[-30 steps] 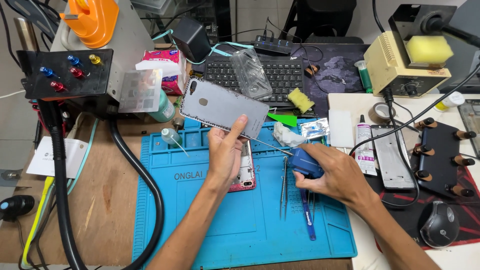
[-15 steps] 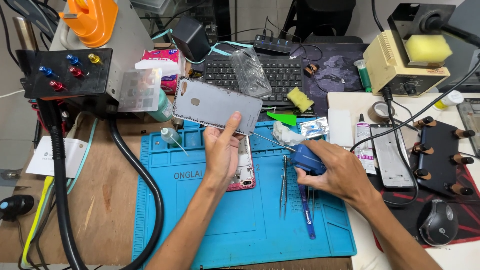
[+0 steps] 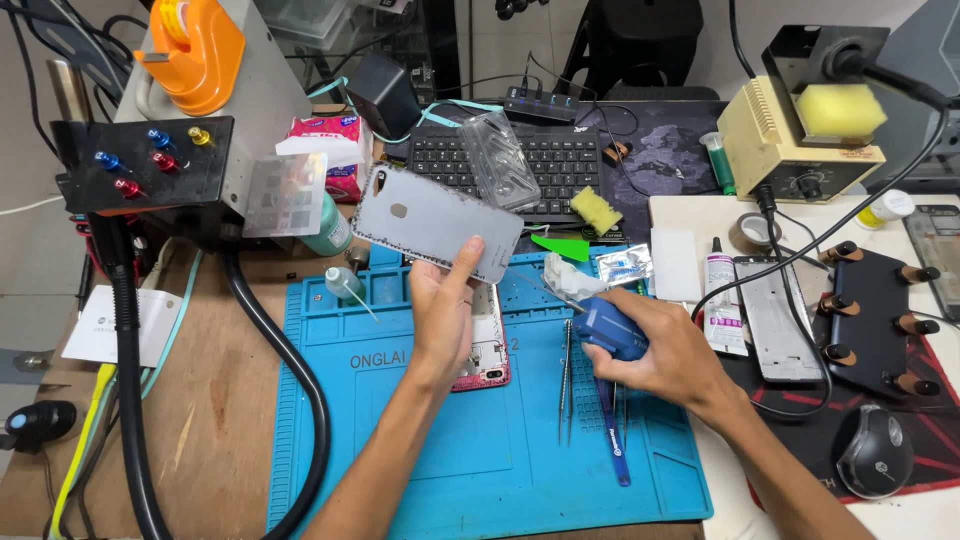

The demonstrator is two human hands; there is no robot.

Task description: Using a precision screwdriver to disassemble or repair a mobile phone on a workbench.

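The left hand (image 3: 442, 312) is gripping a grey phone back cover (image 3: 436, 222), lifting it above the blue mat (image 3: 500, 460). The right hand (image 3: 665, 355) is closing around a blue tool (image 3: 610, 328), near the tweezers (image 3: 566, 380) lying on the mat.

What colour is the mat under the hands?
Blue mat, shown in the head view.

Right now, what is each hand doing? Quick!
Left hand: closed on the grey phone back panel, held up.
Right hand: closed on a blue tool.
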